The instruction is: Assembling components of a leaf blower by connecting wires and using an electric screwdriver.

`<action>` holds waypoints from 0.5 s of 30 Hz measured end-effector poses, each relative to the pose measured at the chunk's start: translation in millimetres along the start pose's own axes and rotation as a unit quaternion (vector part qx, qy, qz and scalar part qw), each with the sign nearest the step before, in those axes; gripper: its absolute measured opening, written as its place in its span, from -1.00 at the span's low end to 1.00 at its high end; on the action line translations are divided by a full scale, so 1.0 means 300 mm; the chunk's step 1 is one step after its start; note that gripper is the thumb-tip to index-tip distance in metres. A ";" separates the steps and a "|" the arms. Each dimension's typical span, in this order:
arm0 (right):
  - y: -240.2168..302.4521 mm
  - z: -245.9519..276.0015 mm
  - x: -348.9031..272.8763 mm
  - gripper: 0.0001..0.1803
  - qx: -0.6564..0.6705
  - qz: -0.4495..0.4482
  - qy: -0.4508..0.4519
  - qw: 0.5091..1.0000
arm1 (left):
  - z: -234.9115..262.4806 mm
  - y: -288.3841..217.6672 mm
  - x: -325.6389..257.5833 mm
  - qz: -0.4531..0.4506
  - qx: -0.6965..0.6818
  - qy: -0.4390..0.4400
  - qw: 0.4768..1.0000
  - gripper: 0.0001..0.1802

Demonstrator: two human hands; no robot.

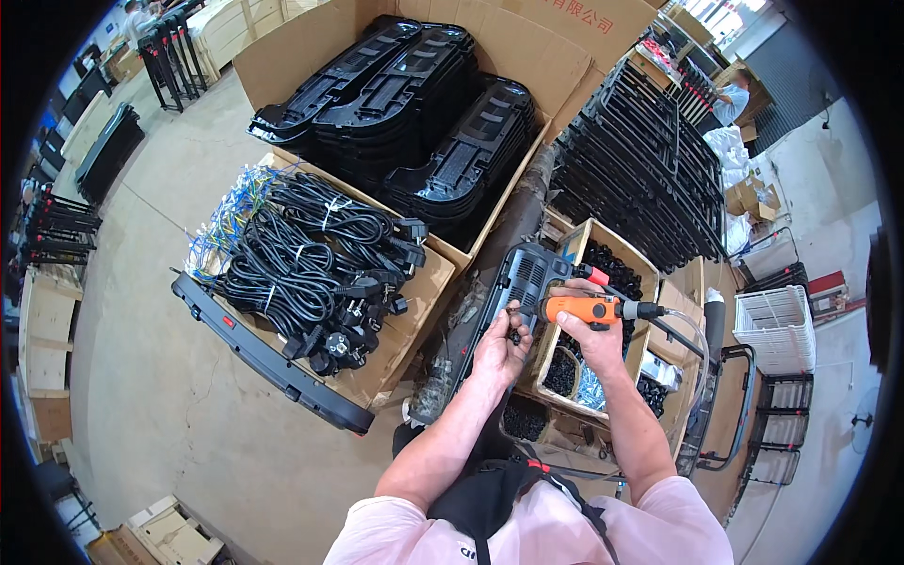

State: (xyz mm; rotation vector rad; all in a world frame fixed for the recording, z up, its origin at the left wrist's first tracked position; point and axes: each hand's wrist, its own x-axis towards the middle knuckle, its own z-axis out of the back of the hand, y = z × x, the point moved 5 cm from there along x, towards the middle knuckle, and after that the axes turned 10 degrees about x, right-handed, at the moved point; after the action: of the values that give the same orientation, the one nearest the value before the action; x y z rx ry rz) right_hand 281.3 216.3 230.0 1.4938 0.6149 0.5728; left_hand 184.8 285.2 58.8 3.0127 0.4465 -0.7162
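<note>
My right hand (601, 341) is wrapped round an orange power screwdriver (569, 310). A thin hose (692, 322) trails off the tool's right end. The driver's left end points at a black plastic housing (524, 272) that lies on a wrapped dark beam. Close to that tip, my left hand (502, 347) has its fingers curled and pinched; what sits in them is too small to make out. Beyond my right hand stands a divided box (544, 369) of small black parts and silvery screws (590, 388).
On the left, a carton holds bundled black power cords (301, 250), with a long dark bar (268, 363) along its edge. Stacked black covers (395, 99) fill a big cardboard box (523, 52). Black metal frames (640, 160) lean at the right, near a white crate (774, 318). Other people work far off.
</note>
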 end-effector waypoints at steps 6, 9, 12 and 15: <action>-0.065 -0.018 0.080 -0.40 -0.009 0.014 -0.017 1.000 | -0.002 0.076 -0.066 0.026 0.165 -0.088 0.982 -0.52; -0.084 -0.029 0.107 -0.41 -0.030 0.023 -0.003 0.999 | 0.021 0.113 -0.120 0.046 0.182 -0.059 0.980 -0.57; -0.107 -0.034 0.117 -0.41 -0.028 0.016 -0.001 0.999 | 0.026 0.124 -0.170 0.070 0.234 -0.042 0.969 -0.64; -0.112 -0.053 0.125 -0.40 -0.034 0.005 0.006 0.999 | 0.060 0.140 -0.193 0.085 0.262 -0.014 0.961 -0.64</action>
State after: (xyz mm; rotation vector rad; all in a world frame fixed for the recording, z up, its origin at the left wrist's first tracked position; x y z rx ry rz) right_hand 296.7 253.7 195.8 1.4319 0.5925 0.6039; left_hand 139.0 227.8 66.0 3.4536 -0.0191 -0.9977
